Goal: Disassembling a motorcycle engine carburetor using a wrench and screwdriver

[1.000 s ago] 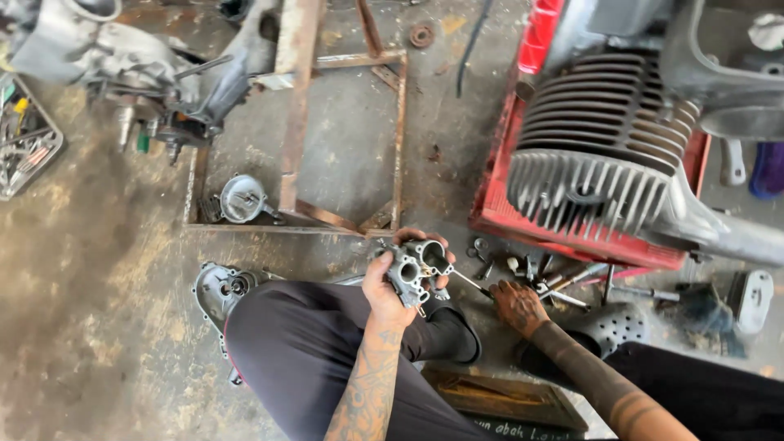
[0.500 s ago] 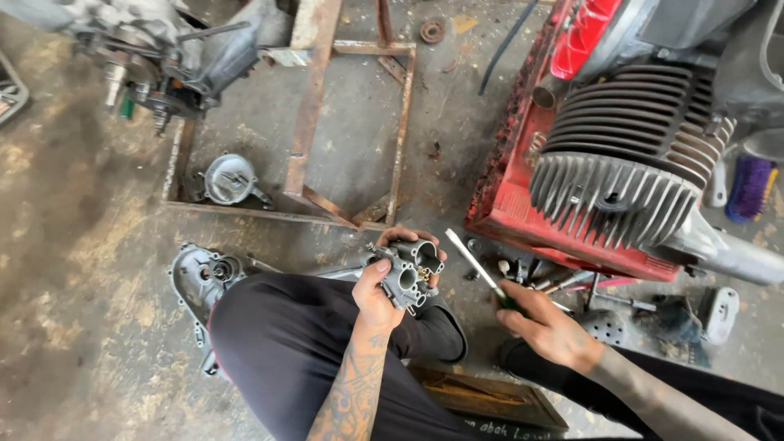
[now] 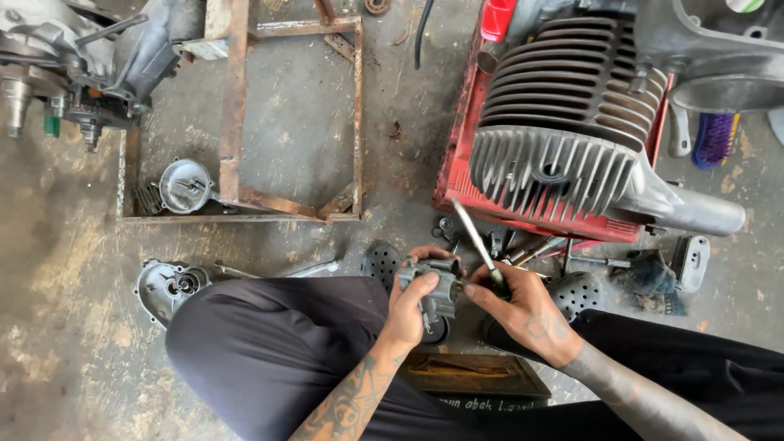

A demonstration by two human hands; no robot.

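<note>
My left hand (image 3: 411, 304) grips a small grey metal carburettor-like part (image 3: 435, 287) above my knees. My right hand (image 3: 523, 310) holds a thin metal screwdriver (image 3: 474, 237) by its handle, shaft pointing up and away, and its fingertips touch the right side of the part. Both forearms come in from the bottom over my dark trousers.
A finned grey engine cylinder (image 3: 563, 122) rests on a red stand (image 3: 461, 163) at right. A rusty steel frame (image 3: 237, 114) lies on the concrete floor with a round metal part (image 3: 184, 184) in it. An engine cover (image 3: 170, 286) and loose tools (image 3: 531, 249) lie nearby.
My right hand picked the screwdriver up from the loose tools by the red stand and moved left to meet the part in my left hand.
</note>
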